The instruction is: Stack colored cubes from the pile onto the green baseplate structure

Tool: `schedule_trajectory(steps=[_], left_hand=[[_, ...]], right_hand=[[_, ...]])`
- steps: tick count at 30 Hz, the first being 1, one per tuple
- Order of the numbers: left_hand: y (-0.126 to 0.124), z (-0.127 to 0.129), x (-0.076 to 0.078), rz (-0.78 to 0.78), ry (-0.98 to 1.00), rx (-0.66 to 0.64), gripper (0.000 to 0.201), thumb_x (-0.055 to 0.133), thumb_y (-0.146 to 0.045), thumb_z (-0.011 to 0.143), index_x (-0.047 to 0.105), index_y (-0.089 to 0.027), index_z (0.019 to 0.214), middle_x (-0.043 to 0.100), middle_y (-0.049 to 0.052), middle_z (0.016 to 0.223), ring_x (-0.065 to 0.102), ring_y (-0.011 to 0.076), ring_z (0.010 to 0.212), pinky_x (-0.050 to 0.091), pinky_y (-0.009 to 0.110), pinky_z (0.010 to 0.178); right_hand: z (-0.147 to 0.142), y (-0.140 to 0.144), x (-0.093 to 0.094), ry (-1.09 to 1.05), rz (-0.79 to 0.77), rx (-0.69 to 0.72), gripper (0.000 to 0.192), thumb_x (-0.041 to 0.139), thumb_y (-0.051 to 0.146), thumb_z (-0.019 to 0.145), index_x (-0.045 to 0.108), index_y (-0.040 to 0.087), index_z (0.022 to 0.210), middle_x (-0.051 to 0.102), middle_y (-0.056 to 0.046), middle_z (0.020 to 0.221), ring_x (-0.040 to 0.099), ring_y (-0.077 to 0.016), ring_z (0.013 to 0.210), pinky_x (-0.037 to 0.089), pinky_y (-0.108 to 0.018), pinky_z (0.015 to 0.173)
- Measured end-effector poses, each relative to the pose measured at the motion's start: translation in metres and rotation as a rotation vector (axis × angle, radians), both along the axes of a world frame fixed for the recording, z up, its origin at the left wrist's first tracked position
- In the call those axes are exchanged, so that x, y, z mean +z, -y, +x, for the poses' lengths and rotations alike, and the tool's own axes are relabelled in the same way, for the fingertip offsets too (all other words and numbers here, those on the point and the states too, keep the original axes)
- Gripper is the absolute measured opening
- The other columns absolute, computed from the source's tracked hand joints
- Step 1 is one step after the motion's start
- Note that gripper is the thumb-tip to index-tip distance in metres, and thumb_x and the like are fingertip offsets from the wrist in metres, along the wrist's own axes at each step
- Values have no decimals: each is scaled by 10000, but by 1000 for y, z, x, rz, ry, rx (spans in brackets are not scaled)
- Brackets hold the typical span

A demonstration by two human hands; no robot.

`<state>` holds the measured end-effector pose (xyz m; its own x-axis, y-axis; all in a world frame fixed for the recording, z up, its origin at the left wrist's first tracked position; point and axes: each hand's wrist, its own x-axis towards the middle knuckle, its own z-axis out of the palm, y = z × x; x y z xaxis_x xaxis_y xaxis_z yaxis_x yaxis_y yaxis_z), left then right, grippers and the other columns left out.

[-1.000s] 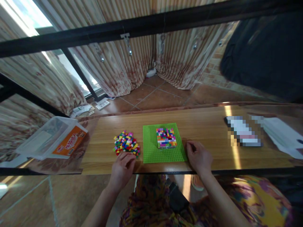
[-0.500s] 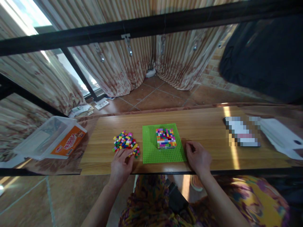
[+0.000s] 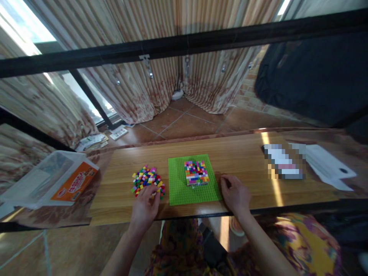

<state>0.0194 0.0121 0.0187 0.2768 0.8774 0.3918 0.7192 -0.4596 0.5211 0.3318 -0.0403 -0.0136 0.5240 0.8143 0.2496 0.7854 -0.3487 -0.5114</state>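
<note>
A heap of small coloured bricks (image 3: 145,178) lies on the wooden table (image 3: 244,157), left of a green baseplate (image 3: 179,184). On the plate stands a block of stacked multicoloured bricks (image 3: 196,172). My left hand (image 3: 143,209) reaches into the near edge of the heap, fingertips on the bricks; whether it grips one is hidden. My right hand (image 3: 235,194) rests curled on the table against the plate's right edge, holding nothing that I can see.
A clear plastic box with an orange label (image 3: 54,180) lies at the table's left end. A blurred-out object (image 3: 283,161) and white paper (image 3: 327,166) lie to the right. A black bar crosses overhead; curtains and tiled floor are behind.
My left hand has moved forward from the table's front edge into the brick heap. My right hand has stayed beside the plate. The view has tilted a little.
</note>
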Motion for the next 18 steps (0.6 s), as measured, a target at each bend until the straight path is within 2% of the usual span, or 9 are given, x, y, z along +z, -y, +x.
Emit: schedule_trajectory(steps=[7, 12, 18], left_hand=[[4, 31, 13, -146, 178, -43, 113, 537, -280, 867, 621, -210, 898, 682, 3, 808, 645, 137, 710, 507, 231, 674], [1, 48, 18, -105, 220, -94, 96, 549, -255, 858, 630, -205, 871, 675, 3, 804, 643, 133, 729, 508, 224, 687], [-1, 51, 18, -41, 201, -170, 111, 546, -240, 871, 646, -203, 900, 677, 18, 831, 646, 134, 739, 517, 225, 682]], right_hand=[[-3, 1, 6, -9, -4, -7, 238, 487, 314, 910, 699, 219, 961, 713, -33, 971, 614, -160, 775, 330, -256, 610], [-4, 0, 7, -28, 3, 9, 274, 453, 317, 918, 704, 216, 954, 712, -44, 973, 626, -169, 797, 349, -261, 618], [-4, -1, 9, -45, -25, 4, 248, 463, 295, 916, 700, 231, 954, 708, -32, 945, 627, -161, 798, 353, -253, 615]])
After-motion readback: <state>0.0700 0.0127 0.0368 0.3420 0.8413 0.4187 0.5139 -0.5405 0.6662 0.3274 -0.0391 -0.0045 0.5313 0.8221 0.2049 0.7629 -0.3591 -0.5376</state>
